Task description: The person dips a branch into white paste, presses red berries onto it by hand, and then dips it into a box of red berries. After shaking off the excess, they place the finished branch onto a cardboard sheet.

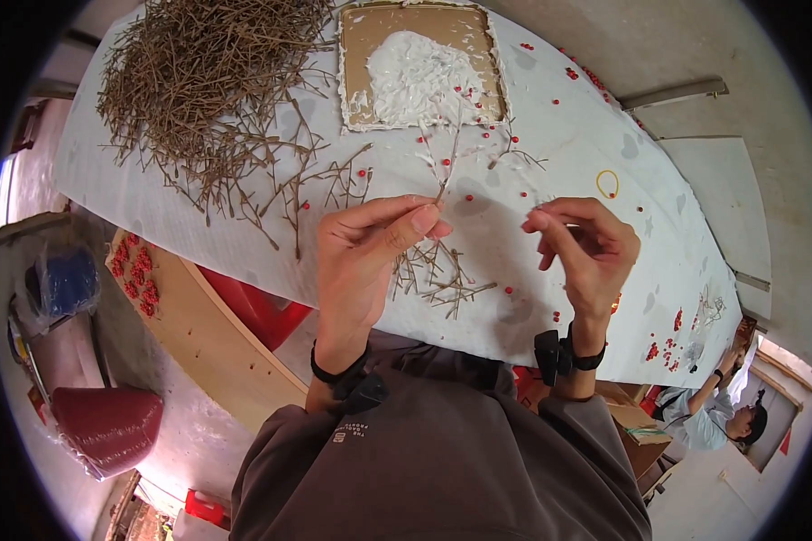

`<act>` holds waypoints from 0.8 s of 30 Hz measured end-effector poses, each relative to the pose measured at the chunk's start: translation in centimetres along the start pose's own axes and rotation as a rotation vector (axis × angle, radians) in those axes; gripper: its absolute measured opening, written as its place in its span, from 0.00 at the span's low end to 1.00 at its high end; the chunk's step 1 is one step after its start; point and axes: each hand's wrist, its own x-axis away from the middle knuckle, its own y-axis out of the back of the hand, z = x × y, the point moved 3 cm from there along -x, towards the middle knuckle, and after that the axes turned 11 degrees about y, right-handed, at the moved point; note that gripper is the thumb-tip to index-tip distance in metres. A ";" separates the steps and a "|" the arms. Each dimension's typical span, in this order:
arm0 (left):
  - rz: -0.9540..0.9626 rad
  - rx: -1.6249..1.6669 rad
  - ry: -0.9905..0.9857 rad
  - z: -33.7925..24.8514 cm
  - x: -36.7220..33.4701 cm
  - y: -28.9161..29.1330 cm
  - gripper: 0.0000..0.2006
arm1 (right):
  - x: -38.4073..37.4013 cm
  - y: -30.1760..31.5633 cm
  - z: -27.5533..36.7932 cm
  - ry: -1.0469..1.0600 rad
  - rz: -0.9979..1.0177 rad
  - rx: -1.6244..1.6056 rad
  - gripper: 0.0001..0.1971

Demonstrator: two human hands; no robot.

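My left hand (363, 252) pinches the lower end of a thin branching twig (455, 155) between thumb and fingertips. The twig points away from me, its upper branches whitish, with small red beads near them. To the right, apart from the twig, my right hand (594, 248) is closed, thumb and fingertips together. Whatever lies between those fingertips is too small to make out. Beyond the twig is a cardboard tray (355, 68) with a heap of thick white paste (424, 77). Several loose red beads (469, 197) lie on the table around my hands.
A large pile of brown twigs (212, 72) covers the table's far left. Short twigs (451, 284) lie below my left hand. A yellow ring (608, 184) and more red beads (668, 352) are to the right. Red bead clusters (135, 275) rest on a wooden board; another person (704, 415) is at far right.
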 end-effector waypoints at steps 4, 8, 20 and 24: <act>-0.012 -0.050 -0.044 -0.2 0.0 0.1 0.10 | 0.8 1.3 0.1 0.043 -0.181 -0.007 0.03; -0.041 -0.086 -0.045 -0.3 0.1 -0.5 0.10 | 1.5 0.3 0.4 0.215 -0.107 -0.023 0.03; 0.026 -0.069 0.007 0.0 0.2 -0.6 0.09 | -0.1 -1.4 0.3 0.053 -0.101 0.108 0.04; 0.028 -0.050 0.027 -0.1 0.3 -0.7 0.09 | -0.4 -1.8 0.7 0.071 -0.164 0.109 0.04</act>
